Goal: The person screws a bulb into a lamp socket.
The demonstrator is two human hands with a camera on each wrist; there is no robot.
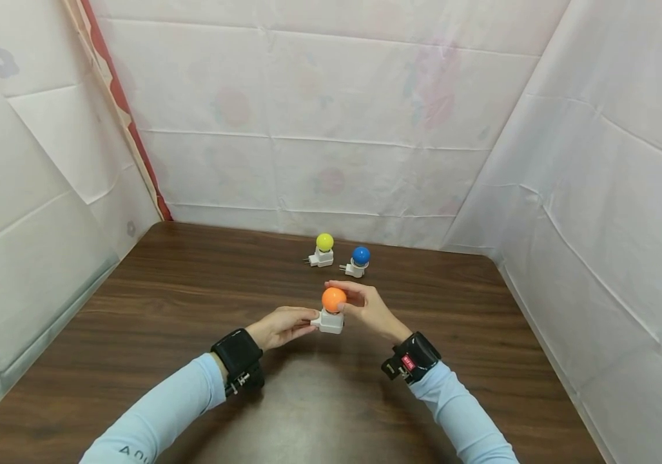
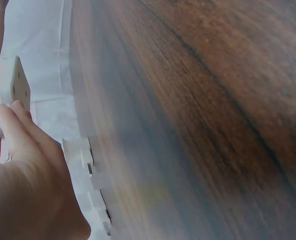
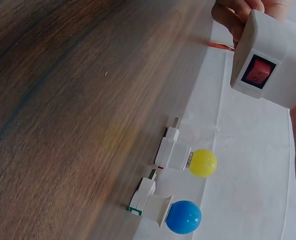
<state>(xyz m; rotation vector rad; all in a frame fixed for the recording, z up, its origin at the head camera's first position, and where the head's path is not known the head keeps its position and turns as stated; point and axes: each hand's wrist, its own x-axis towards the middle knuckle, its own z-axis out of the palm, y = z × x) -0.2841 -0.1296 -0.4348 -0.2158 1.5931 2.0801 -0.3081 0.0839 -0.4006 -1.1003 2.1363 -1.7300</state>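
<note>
An orange bulb sits upright in a white plug-in lamp holder, held above the table. My left hand pinches the holder at its plug end, and the prongs are hidden in the fingers. Around the orange bulb curl the thumb and fingers of my right hand. In the right wrist view the white holder shows a red rocker switch. The left wrist view has the holder's flat underside above my left hand.
Farther back stand two more white holders, one with a yellow bulb, one with a blue bulb, prongs pointing left. They rest on a dark wood table. White sheets hang behind and along both sides.
</note>
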